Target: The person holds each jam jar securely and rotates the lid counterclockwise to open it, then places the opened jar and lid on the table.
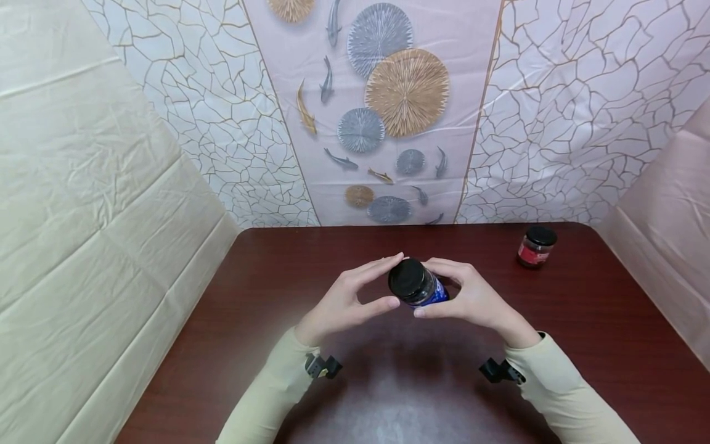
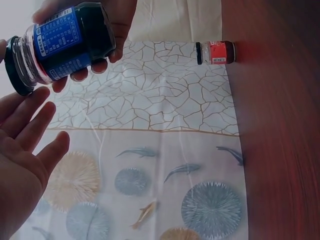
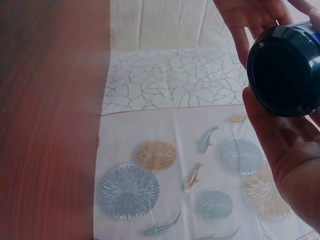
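Observation:
A jar (image 1: 428,291) with a black lid and blue label is held tilted off the table, its lid end toward my left hand. My right hand (image 1: 471,299) grips the jar's body between thumb and fingers, as the left wrist view also shows. The dark base of the jar (image 3: 287,75) faces the right wrist camera. My left hand (image 1: 349,299) is at the black lid (image 1: 407,277), thumb and index fingertips along its edge, fingers fairly straight and spread. How firmly those fingertips touch the lid cannot be told.
Near the back right of the dark red-brown table (image 1: 266,296) stands another jar (image 1: 536,246) with a black lid and red label. Patterned cloth (image 1: 388,179) hangs behind the table. Pale cloth (image 1: 111,246) borders the left side.

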Motion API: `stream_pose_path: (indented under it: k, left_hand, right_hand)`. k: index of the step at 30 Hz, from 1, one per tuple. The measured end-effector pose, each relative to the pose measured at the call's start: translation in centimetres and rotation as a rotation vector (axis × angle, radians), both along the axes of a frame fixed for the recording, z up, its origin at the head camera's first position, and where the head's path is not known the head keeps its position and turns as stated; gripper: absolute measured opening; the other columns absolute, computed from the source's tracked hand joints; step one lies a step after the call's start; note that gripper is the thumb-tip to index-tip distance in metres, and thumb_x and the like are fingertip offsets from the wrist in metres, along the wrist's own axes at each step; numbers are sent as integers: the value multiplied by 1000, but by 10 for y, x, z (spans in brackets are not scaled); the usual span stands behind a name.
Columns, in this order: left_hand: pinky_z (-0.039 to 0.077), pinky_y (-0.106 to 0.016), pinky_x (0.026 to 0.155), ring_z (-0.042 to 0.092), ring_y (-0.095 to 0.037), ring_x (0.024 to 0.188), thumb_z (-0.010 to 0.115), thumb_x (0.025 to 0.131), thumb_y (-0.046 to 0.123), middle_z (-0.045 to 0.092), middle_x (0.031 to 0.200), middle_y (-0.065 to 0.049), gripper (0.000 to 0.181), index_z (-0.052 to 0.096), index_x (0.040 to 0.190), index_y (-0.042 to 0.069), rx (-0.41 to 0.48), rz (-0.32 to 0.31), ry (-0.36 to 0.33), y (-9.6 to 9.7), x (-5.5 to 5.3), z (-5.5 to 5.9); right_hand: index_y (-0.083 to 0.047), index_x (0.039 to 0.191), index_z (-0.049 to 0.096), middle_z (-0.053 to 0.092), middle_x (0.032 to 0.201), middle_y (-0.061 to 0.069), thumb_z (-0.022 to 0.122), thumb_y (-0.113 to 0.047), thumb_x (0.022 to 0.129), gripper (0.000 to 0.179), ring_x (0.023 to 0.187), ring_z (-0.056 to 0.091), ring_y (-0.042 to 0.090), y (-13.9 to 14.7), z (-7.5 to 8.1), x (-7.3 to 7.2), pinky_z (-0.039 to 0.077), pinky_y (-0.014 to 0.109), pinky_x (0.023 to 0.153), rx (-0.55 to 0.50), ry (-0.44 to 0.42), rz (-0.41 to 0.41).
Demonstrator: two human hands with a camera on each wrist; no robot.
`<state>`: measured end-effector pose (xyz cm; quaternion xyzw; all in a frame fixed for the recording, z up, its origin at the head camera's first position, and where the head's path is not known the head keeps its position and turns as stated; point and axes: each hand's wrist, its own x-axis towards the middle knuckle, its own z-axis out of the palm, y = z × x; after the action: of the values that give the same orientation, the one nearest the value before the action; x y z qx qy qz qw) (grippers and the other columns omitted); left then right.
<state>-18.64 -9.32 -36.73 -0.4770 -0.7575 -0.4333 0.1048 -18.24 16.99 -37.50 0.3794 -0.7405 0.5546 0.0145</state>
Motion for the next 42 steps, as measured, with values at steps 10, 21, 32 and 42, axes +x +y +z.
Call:
stream_pose_path:
  k: [10,21,32,42]
  left_hand:
    - [38,-37,114,46,-18,140,79,89,17,52,149,-5,64,53,146,10,1,16,44,1,0,0]
    - [38,-37,114,46,-18,139,84,84,15,53,148,-6,70,53,146,8,5,-20,54,1,-1,1]
    - [38,-36,114,45,-18,140,84,84,15,52,150,-3,71,52,147,8,1,-30,47,5,1,4]
    - [36,-37,115,44,-20,141,82,85,13,52,149,-8,69,52,146,5,22,-69,91,12,-2,6]
  right_hand:
    - [-18,130,66,66,118,3,89,-8,75,60,100,66,24,-1,-2,2,60,38,82,15,-34,23]
    - [-19,127,66,67,117,2,89,-12,77,56,98,66,23,-6,-4,2,61,39,80,33,-33,57]
    - [-19,129,66,66,124,1,90,-14,76,59,104,65,22,-9,-4,2,60,38,82,43,-31,50]
    - [-16,133,64,64,131,2,91,-12,75,64,109,65,21,-10,-6,1,60,37,83,29,-24,55]
